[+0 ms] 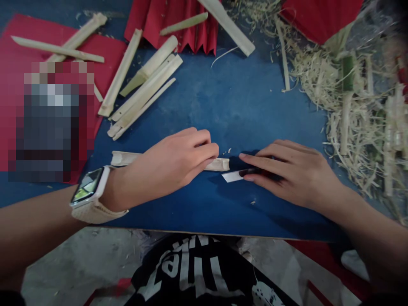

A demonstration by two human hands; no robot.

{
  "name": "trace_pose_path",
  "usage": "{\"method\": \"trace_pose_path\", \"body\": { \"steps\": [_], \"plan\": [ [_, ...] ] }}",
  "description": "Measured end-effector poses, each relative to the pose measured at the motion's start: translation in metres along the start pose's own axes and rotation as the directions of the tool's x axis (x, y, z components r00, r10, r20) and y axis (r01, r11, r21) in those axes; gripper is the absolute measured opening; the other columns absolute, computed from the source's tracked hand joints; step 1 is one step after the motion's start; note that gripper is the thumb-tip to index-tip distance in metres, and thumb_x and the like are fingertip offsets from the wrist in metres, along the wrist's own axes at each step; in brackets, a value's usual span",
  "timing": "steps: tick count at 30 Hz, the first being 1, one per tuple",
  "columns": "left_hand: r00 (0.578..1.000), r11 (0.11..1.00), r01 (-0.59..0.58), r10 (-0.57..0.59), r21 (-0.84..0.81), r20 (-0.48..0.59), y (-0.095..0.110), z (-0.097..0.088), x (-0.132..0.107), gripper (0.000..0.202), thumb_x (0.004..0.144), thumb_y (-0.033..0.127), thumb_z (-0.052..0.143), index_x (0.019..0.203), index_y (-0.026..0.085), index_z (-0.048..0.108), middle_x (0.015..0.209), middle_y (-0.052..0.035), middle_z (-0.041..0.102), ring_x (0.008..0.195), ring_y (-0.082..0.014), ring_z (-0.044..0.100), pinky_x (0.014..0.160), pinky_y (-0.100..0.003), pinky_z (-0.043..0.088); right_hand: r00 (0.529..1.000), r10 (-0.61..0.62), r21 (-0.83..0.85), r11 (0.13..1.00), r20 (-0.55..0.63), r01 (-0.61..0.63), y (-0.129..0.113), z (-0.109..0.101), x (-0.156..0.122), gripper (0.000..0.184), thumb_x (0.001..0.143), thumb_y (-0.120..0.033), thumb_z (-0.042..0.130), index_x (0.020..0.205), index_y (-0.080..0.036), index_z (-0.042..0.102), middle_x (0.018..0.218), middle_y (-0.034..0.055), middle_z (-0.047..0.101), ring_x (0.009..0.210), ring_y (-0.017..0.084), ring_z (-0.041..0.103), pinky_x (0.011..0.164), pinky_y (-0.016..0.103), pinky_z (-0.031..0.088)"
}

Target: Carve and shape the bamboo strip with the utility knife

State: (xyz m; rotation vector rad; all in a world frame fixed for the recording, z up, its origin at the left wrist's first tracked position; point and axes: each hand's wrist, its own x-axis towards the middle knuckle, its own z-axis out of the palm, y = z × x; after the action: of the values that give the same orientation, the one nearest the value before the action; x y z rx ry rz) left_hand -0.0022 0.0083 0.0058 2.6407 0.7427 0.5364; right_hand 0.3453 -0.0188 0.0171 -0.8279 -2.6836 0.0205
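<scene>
My left hand (178,159), with a watch (89,185) on its wrist, presses a pale split bamboo strip (221,164) against the blue table. The strip's two ends show on either side of the hand; its middle is hidden. To the right, my right hand (287,170) is closed round a knife (233,176) with a dark handle and a slanted blade. The blade lies low over the table, pointing left, just below the strip's right end and apart from it. A few small chips (228,151) lie between the hands.
Several split bamboo pieces (149,95) lie at the upper left, some on a red sheet (108,55). Folded red paper (178,21) is at the back. A heap of shavings (318,85) with bamboo bits covers the right side. The table's near edge (191,231) runs before my body.
</scene>
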Motion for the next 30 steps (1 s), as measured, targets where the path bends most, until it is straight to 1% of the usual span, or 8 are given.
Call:
{"method": "trace_pose_path", "body": {
  "steps": [4, 8, 12, 14, 16, 21, 26, 30],
  "plan": [
    [0.999, 0.998, -0.030, 0.029, 0.058, 0.027, 0.006, 0.003, -0.002, 0.038, 0.135, 0.013, 0.048, 0.118, 0.017, 0.082, 0.115, -0.0086, 0.081, 0.098, -0.0247, 0.076, 0.089, -0.039, 0.062, 0.999, 0.047, 0.043, 0.998, 0.012, -0.048, -0.001, -0.001, 0.000, 0.008, 0.127, -0.034, 0.082, 0.131, -0.027, 0.082, 0.110, 0.0044, 0.089, 0.094, 0.024, 0.087, 0.088, 0.039, 0.071],
    [0.999, 0.998, -0.047, 0.047, 0.051, 0.017, 0.007, 0.005, -0.002, 0.039, 0.138, 0.018, 0.046, 0.120, 0.016, 0.081, 0.115, -0.0083, 0.081, 0.098, -0.0239, 0.076, 0.091, -0.040, 0.063, 0.995, -0.007, 0.133, 0.991, 0.104, -0.007, 0.005, -0.011, 0.001, 0.031, 0.126, -0.053, 0.084, 0.134, -0.024, 0.076, 0.119, 0.0105, 0.089, 0.099, 0.029, 0.086, 0.087, 0.044, 0.071],
    [0.999, 0.998, -0.029, 0.027, 0.056, 0.037, 0.008, 0.005, -0.002, 0.035, 0.134, 0.014, 0.048, 0.125, 0.017, 0.081, 0.119, -0.0099, 0.083, 0.102, -0.0251, 0.077, 0.094, -0.042, 0.065, 0.989, -0.027, 0.193, 0.981, 0.144, -0.001, 0.011, -0.016, 0.001, 0.011, 0.125, -0.030, 0.083, 0.133, -0.026, 0.077, 0.117, 0.0072, 0.089, 0.100, 0.027, 0.086, 0.088, 0.042, 0.071],
    [0.999, 0.999, -0.028, 0.027, 0.026, 0.038, 0.008, 0.004, -0.002, 0.029, 0.133, 0.016, 0.052, 0.128, 0.017, 0.081, 0.122, -0.0111, 0.083, 0.107, -0.0268, 0.079, 0.097, -0.043, 0.066, 0.990, -0.052, 0.184, 0.982, 0.131, 0.027, 0.012, -0.017, 0.000, 0.013, 0.124, -0.026, 0.083, 0.136, -0.026, 0.078, 0.119, 0.0069, 0.090, 0.104, 0.027, 0.087, 0.092, 0.043, 0.072],
    [0.999, 0.999, -0.035, 0.036, -0.008, 0.032, 0.008, 0.002, -0.002, 0.024, 0.134, 0.020, 0.056, 0.130, 0.017, 0.080, 0.123, -0.0118, 0.083, 0.109, -0.0279, 0.080, 0.097, -0.043, 0.066, 0.990, -0.059, 0.138, 0.990, 0.129, 0.041, 0.012, -0.017, 0.000, 0.016, 0.125, -0.025, 0.081, 0.140, -0.026, 0.076, 0.121, 0.0069, 0.090, 0.104, 0.027, 0.087, 0.091, 0.041, 0.072],
    [0.998, 0.999, -0.050, 0.051, -0.015, 0.027, 0.008, 0.001, -0.002, 0.018, 0.132, 0.022, 0.062, 0.126, 0.017, 0.079, 0.121, -0.0114, 0.082, 0.105, -0.0292, 0.080, 0.092, -0.044, 0.065, 0.994, -0.029, 0.027, 0.999, 0.105, 0.027, 0.009, -0.018, 0.001, 0.011, 0.134, -0.029, 0.066, 0.144, -0.026, 0.070, 0.122, 0.0054, 0.087, 0.077, 0.015, 0.076, 0.068, 0.031, 0.059],
    [0.999, 0.999, -0.040, 0.039, 0.026, 0.031, 0.009, 0.003, -0.002, 0.020, 0.134, 0.022, 0.059, 0.131, 0.017, 0.079, 0.124, -0.0117, 0.083, 0.111, -0.0293, 0.081, 0.098, -0.045, 0.068, 0.995, -0.009, 0.021, 1.000, 0.097, 0.007, 0.007, -0.016, 0.001, 0.013, 0.135, -0.033, 0.065, 0.142, -0.024, 0.071, 0.116, 0.0045, 0.089, 0.079, 0.018, 0.082, 0.069, 0.034, 0.061],
    [0.999, 0.999, -0.018, 0.017, 0.036, 0.040, 0.009, 0.004, -0.004, 0.020, 0.136, 0.024, 0.059, 0.132, 0.018, 0.079, 0.125, -0.0111, 0.081, 0.111, -0.0276, 0.079, 0.100, -0.043, 0.068, 0.994, -0.026, 0.016, 1.000, 0.105, 0.025, 0.006, -0.016, -0.005, 0.022, 0.129, -0.025, 0.075, 0.151, -0.026, 0.077, 0.123, 0.0040, 0.091, 0.085, 0.018, 0.085, 0.071, 0.033, 0.064]
  ]
}}
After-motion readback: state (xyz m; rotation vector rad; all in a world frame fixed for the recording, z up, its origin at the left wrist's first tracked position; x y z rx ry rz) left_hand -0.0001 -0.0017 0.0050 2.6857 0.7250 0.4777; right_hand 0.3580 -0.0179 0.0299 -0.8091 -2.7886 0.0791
